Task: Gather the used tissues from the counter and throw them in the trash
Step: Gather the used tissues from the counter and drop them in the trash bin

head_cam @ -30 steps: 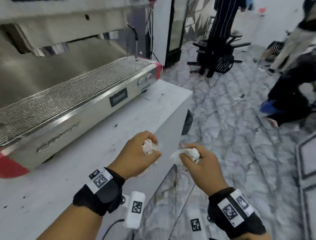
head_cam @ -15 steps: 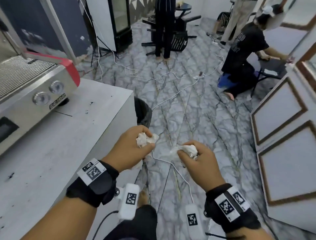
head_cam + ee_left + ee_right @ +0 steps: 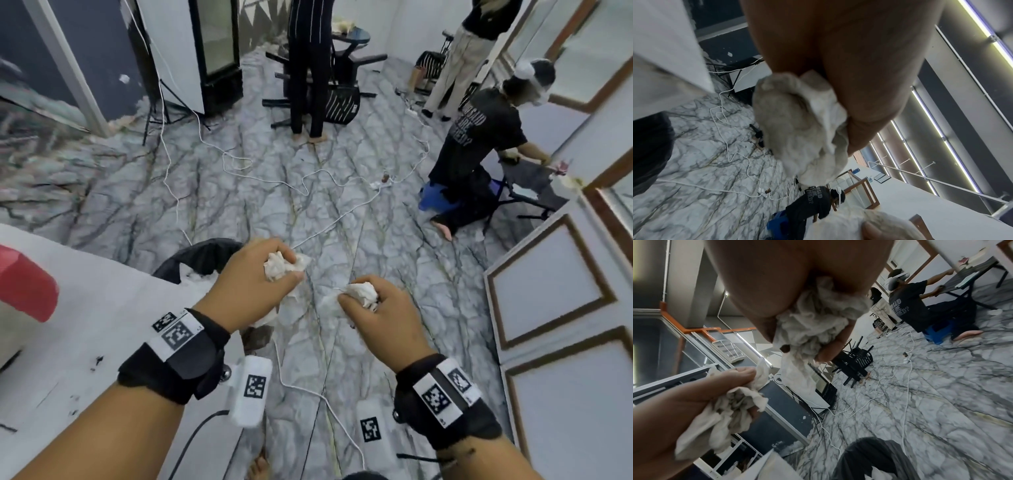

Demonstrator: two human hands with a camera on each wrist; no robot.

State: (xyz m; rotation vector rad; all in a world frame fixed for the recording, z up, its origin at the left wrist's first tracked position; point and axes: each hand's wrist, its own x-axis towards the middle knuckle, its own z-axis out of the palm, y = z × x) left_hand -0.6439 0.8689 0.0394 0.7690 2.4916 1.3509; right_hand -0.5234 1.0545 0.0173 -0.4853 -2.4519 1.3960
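My left hand [image 3: 253,284] grips a crumpled white tissue wad [image 3: 279,265], which fills the left wrist view [image 3: 797,126]. My right hand [image 3: 380,315] holds a second crumpled tissue [image 3: 361,293], seen close up in the right wrist view [image 3: 818,321]. Both hands hover side by side past the end of the white counter [image 3: 96,325]. A black-lined trash bin [image 3: 198,255] stands on the floor against the counter's end, just left of and below my left hand; white paper lies inside it. The right wrist view shows the bin [image 3: 875,457] at the bottom.
A red-cornered machine [image 3: 24,281] sits on the counter at the left. White cables [image 3: 308,185] trail across the marble floor. One person kneels at a low table [image 3: 476,150] on the right, others stand by chairs [image 3: 308,68] at the back. White panelled doors [image 3: 555,301] line the right.
My view has swung right, from the counter and machine to the floor and the bin. Both hands kept their tissues and moved out past the counter's end, near the bin.
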